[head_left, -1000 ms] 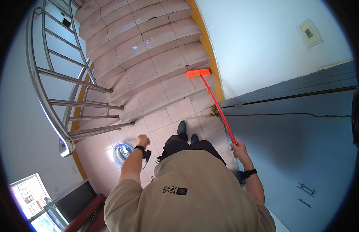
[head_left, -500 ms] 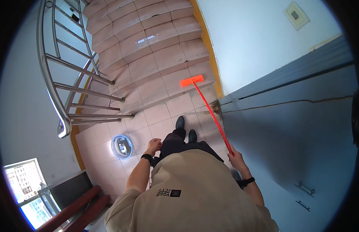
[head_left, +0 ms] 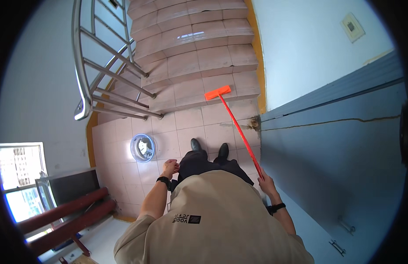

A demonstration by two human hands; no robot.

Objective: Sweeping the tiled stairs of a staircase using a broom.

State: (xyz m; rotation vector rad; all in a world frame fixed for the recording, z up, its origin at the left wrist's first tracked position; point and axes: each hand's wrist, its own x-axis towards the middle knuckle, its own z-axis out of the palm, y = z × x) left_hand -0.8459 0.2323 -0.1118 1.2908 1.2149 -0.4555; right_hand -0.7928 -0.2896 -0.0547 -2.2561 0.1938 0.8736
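A long red-handled broom (head_left: 239,129) slants up from my right hand (head_left: 267,185), which is closed around the end of its pole. Its flat orange head (head_left: 217,93) is over the lowest stair tread (head_left: 185,93); whether it touches the tile I cannot tell, and no bristles show. Beside my left thigh hangs my left hand (head_left: 170,168), fingers loosely bent and nothing seen in it. Farther left, on the tiled landing, stands a round, clear bluish bucket (head_left: 132,148) with something black and white inside.
Tiled stairs (head_left: 195,57) rise ahead, bordered by a steel railing (head_left: 81,79) on the left. A grey-blue door-like panel (head_left: 309,145) fills the right. Dark red rails (head_left: 63,211) and a bright window (head_left: 21,165) are at the lower left. My shoes (head_left: 223,151) are near the bottom step.
The view has turned, so the stairs and railing sit farther right and the bucket higher. My feet have shifted apart. The right hand keeps hold of the broom.
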